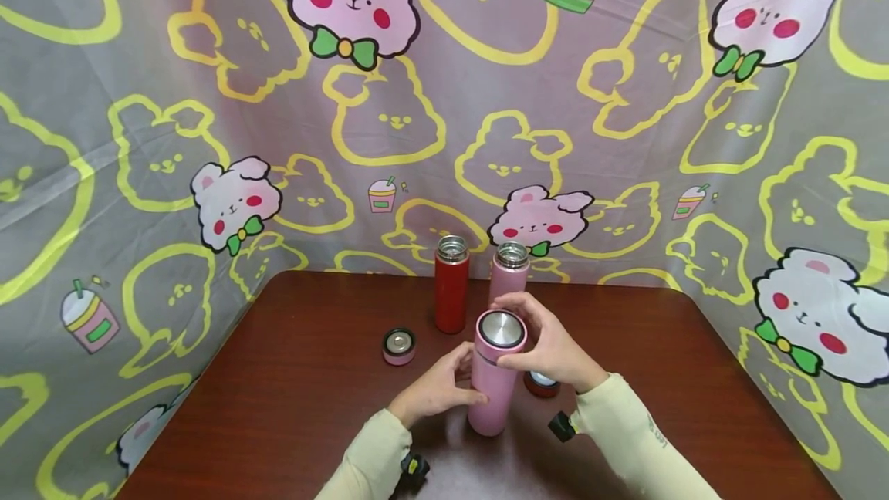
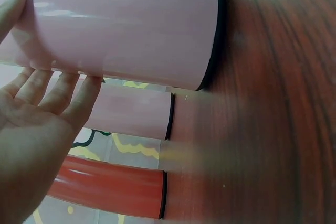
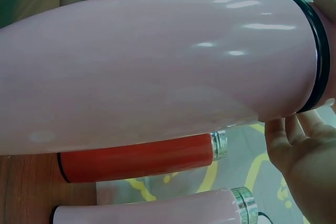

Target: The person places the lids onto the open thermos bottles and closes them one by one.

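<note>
A pink thermos bottle (image 1: 491, 400) with a silver-topped pink lid (image 1: 501, 329) stands near the front of the table. My left hand (image 1: 439, 388) holds its body, thumb on the near side and fingers behind. Up at the lid, my right hand (image 1: 549, 342) grips the rim between thumb and fingers. In the left wrist view the bottle's black base (image 2: 214, 38) is at the tabletop. Behind it stand a lidless red thermos (image 1: 451, 295) and a second, lidless pink thermos (image 1: 509, 272), partly hidden by the right hand.
A loose pink lid (image 1: 399, 347) lies on the brown table (image 1: 299, 400), left of the bottles. A red-sided lid (image 1: 542, 386) lies partly hidden beneath the right hand. A patterned cloth (image 1: 410, 99) hangs behind the table and along its sides.
</note>
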`<move>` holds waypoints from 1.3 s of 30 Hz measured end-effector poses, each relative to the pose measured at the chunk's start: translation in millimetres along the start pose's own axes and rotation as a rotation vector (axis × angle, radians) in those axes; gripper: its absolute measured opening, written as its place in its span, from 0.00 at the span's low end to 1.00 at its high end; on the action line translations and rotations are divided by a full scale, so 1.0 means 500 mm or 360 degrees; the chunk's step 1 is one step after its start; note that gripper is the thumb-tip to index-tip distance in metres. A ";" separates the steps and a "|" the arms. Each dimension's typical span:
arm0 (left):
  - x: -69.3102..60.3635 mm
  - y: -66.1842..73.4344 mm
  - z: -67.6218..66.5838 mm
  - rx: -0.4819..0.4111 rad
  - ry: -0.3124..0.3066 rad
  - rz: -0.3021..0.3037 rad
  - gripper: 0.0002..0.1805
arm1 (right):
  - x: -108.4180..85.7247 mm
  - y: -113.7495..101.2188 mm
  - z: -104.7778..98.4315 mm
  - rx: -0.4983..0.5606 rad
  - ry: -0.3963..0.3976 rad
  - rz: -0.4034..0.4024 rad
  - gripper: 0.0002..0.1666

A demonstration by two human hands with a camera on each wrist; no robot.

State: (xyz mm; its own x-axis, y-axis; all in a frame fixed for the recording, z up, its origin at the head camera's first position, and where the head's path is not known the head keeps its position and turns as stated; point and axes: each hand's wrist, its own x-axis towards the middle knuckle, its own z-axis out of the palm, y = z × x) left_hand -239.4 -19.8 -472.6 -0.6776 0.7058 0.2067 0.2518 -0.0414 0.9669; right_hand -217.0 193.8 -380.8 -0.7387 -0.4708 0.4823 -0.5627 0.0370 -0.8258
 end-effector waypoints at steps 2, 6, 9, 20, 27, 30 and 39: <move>0.000 0.000 0.000 -0.0004 -0.0002 0.0006 0.34 | 0.000 0.001 0.001 -0.0014 0.0004 -0.0007 0.40; 0.000 0.003 -0.002 0.0005 -0.0008 0.0003 0.33 | 0.001 -0.002 0.002 -0.0038 0.0008 0.0003 0.41; -0.001 0.004 -0.003 0.0010 -0.0012 -0.0004 0.34 | 0.002 -0.005 0.004 -0.0032 0.0009 0.0012 0.41; 0.001 0.002 -0.003 -0.0002 -0.0015 0.0008 0.33 | 0.000 0.000 -0.005 0.0125 -0.0105 -0.0002 0.41; 0.005 0.007 -0.008 0.0009 0.0004 -0.0018 0.33 | 0.026 0.024 -0.040 0.0665 -0.0483 -0.0052 0.35; 0.007 0.009 -0.010 0.0020 0.0006 -0.0023 0.33 | 0.046 0.035 -0.048 0.1018 -0.0688 -0.0040 0.33; 0.000 0.012 -0.008 0.0016 -0.0004 -0.0087 0.36 | 0.079 0.060 -0.037 0.1422 -0.1101 -0.0017 0.37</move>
State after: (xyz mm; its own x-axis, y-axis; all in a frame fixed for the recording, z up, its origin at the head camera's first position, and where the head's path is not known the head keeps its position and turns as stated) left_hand -240.6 -23.1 -466.1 -0.6889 0.7085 0.1532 0.2214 0.0044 0.9752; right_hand -270.1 192.6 -381.3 -0.2152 -0.8644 0.4545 0.1040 -0.4830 -0.8694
